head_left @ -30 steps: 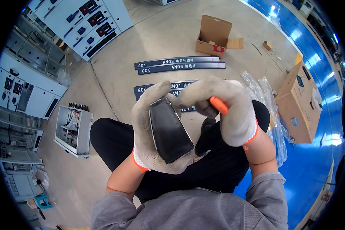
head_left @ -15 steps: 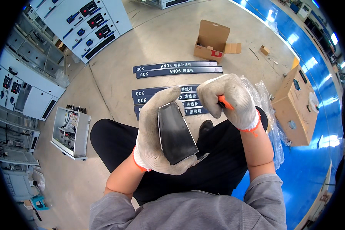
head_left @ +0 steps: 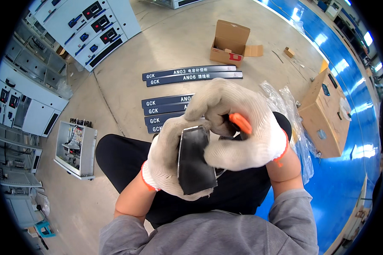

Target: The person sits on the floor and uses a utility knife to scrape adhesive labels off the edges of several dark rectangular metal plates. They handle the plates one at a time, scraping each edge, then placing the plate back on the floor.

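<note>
My left hand (head_left: 165, 155), in a white knit glove with an orange cuff, is wrapped round a flat black plate (head_left: 195, 163) with a thin silvery edge, held upright above my lap. My right hand (head_left: 256, 114), gloved alike, curls round a tool with an orange handle (head_left: 241, 123); its working end is hidden in the fingers, so its kind cannot be told. The right thumb lies against the plate's right edge, while the right fingertips meet the left hand's fingers at the plate's top. Beyond the hands, several dark label strips (head_left: 168, 102) lie on the floor.
An open cardboard box (head_left: 227, 55) stands ahead, a larger carton (head_left: 323, 114) at right beside clear plastic wrap (head_left: 291, 110). To the left sit an open metal unit with wiring (head_left: 75, 148) and grey cabinets (head_left: 89, 29). Blue floor (head_left: 327, 187) runs along the right.
My right hand has moved left and down onto the plate, its fingers now meeting my left hand. The plate has turned slightly more upright. The view has shifted a little.
</note>
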A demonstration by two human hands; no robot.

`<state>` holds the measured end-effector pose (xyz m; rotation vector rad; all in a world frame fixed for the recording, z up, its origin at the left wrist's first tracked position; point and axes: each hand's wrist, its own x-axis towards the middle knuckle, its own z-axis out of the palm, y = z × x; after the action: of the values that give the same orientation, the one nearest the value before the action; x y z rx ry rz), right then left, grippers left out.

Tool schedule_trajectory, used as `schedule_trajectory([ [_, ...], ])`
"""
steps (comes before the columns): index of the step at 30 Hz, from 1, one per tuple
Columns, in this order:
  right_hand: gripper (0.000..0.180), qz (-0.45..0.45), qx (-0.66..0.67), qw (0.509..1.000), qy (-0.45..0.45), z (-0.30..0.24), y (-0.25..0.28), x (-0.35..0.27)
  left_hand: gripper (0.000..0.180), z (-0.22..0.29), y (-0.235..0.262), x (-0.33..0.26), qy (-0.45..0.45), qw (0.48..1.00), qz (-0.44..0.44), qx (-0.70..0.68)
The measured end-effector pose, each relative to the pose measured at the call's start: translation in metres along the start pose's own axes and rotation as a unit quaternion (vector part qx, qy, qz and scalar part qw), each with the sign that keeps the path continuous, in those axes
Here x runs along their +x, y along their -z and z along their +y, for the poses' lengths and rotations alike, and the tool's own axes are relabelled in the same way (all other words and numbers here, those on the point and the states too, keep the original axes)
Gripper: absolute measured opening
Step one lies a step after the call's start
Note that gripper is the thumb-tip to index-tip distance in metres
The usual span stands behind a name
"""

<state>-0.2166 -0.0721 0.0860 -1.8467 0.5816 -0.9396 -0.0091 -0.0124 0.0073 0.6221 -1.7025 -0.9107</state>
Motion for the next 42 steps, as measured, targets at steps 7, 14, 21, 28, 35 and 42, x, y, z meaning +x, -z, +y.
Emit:
schedule_trajectory([
  [7, 0.013, 0.048, 0.052, 0.995, -0.073, -0.006, 0.008, 0.004, 0.101, 0.004, -0.003, -0.006, 0.074, 0.997, -0.013, 0.024],
  [14, 0.006, -0.019, 0.009, 0.996, -0.084, -0.019, 0.011, -0.004, 0.097, 0.006, -0.002, 0.001, 0.045, 0.996, -0.059, 0.043],
  [21, 0.008, 0.124, 0.013, 0.987, -0.101, -0.019, 0.010, 0.002, 0.092, 0.006, -0.005, 0.006, 0.051, 0.997, -0.052, 0.022],
  [28, 0.006, 0.069, -0.038, 0.996, 0.048, -0.009, 0.008, -0.005, 0.096, 0.007, -0.003, 0.007, 0.044, 0.993, -0.050, 0.100],
  [35, 0.017, 0.117, -0.020, 0.993, -0.014, 0.015, 0.009, 0.001, 0.096, -0.019, -0.003, 0.016, 0.139, 0.985, -0.042, 0.091],
  [42, 0.018, 0.088, 0.084, 0.992, -0.027, 0.013, 0.008, 0.001, 0.079, -0.042, 0.015, 0.006, 0.000, 0.975, -0.082, 0.206],
])
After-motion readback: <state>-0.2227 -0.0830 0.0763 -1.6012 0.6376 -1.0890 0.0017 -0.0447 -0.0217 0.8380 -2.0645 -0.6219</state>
